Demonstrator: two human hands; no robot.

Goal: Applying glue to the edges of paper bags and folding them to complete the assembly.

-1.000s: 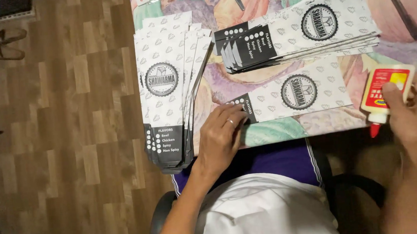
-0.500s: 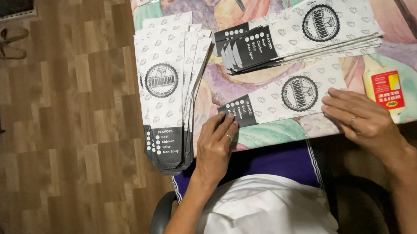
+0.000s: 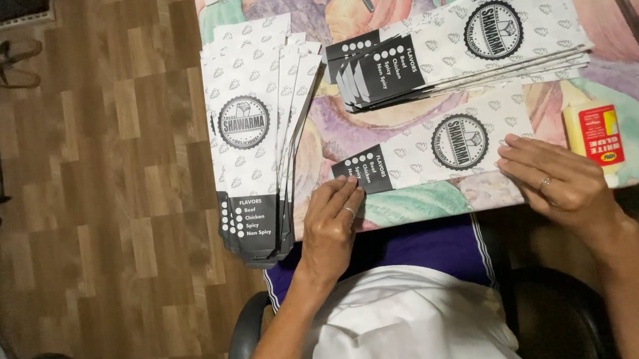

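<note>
Since the frame before, the right hand had slid left so that its fingertips lay on the single paper sleeve, and the left hand had edged up to that sleeve's dark end.

A wooden plank floor filled the left of the scene, brown and streaked, with sandals at its far left edge. To the right stood the desk, covered in a glossy cloth printed with large fruit shapes in green, purple and peach. A stack of long, flat white paper sleeves hung over the desk's left edge, each patterned with small grey marks, a round black emblem and a black end panel. A second fanned stack lay on the far side. The single sleeve lay flat on the near side of the desk, between the two hands. A yellow glue bottle with a red label lay just right of the right hand.

Both hands were open and flat, palms down, grasping nothing; the left fingertips pressed the sleeve's black end, the right ones its pale end. Each hand wore a ring.
</note>
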